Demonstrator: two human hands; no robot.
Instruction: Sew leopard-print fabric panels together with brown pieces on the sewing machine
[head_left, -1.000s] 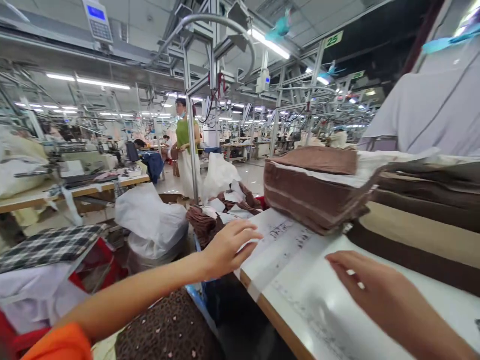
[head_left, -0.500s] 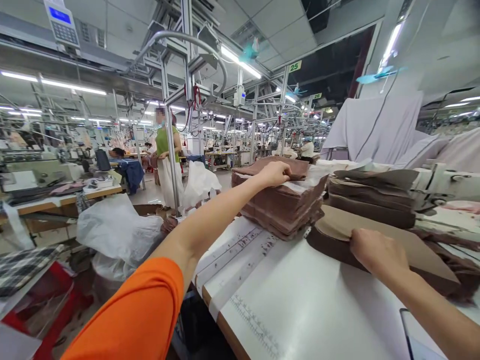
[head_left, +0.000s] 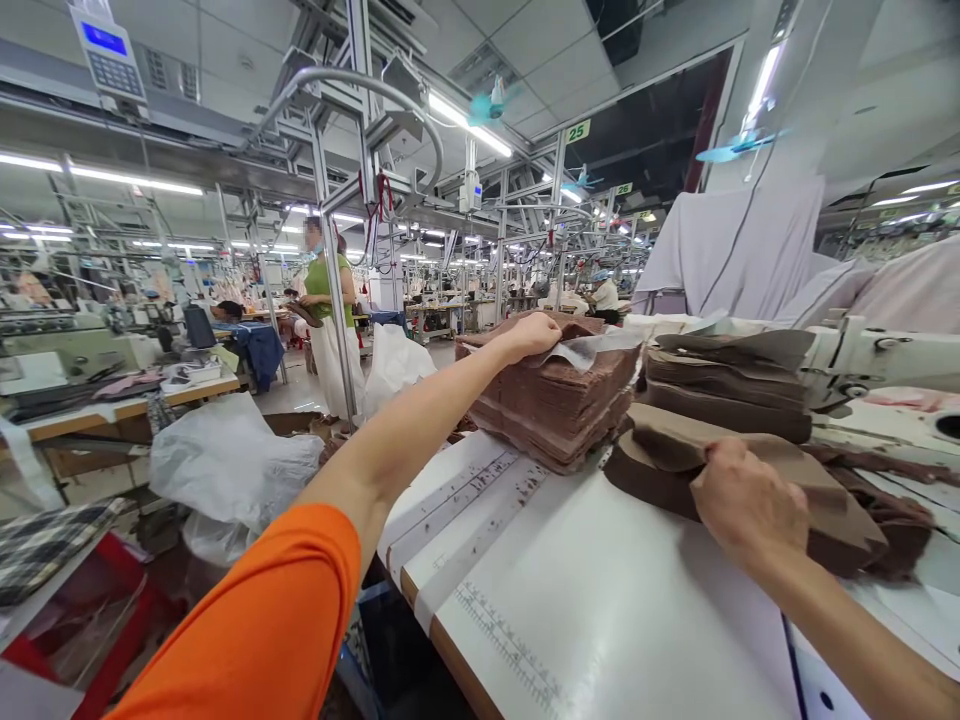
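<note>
Pinching a brown cloth piece (head_left: 592, 348), the left hand (head_left: 534, 333) is lifting its edge off the top of the tall brown stack (head_left: 555, 405) in the middle of the frame. Half a second ago that hand was only lying flat on the stack, so the top piece is now starting to come free. Lower right, the right hand (head_left: 750, 505) is closing on the edge of the tan cloth (head_left: 817, 485) lying on a flatter dark pile, and the cloth is now bunching up where it was smooth before. Both piles are sitting on the white table (head_left: 600, 600). Far off at the upper left, a person in a green top (head_left: 324, 285) is standing by a pole.
</note>
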